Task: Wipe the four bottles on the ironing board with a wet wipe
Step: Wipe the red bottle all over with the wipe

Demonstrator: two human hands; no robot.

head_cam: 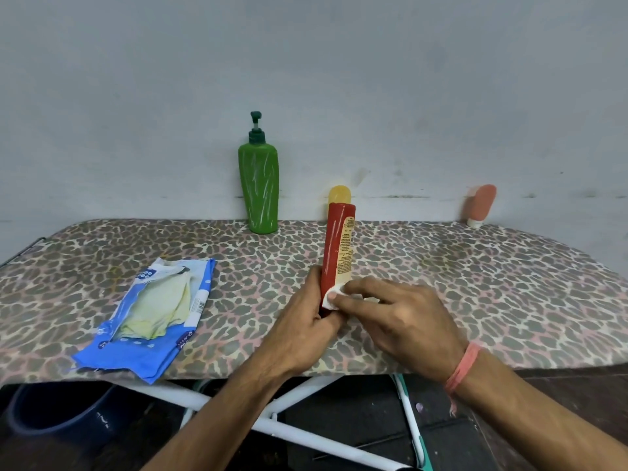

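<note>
A tall red bottle [334,246] with a yellow label stands upright near the middle of the ironing board [475,283]. My left hand [306,321] grips its lower end. With the fingers of my right hand [397,314] I press a white wet wipe [331,298] against the bottle's lower side. A green pump bottle [259,188] stands at the back by the wall. Behind the red bottle a yellow bottle [339,194] shows only its top. A small orange tube [481,205] leans on the wall at the back right.
An opened blue wet-wipe pack [149,317] with pale yellowish sheets showing lies on the board's left side. A grey wall rises right behind the board. Under the board I see white metal legs [190,397] and a dark blue bucket [57,413] at lower left.
</note>
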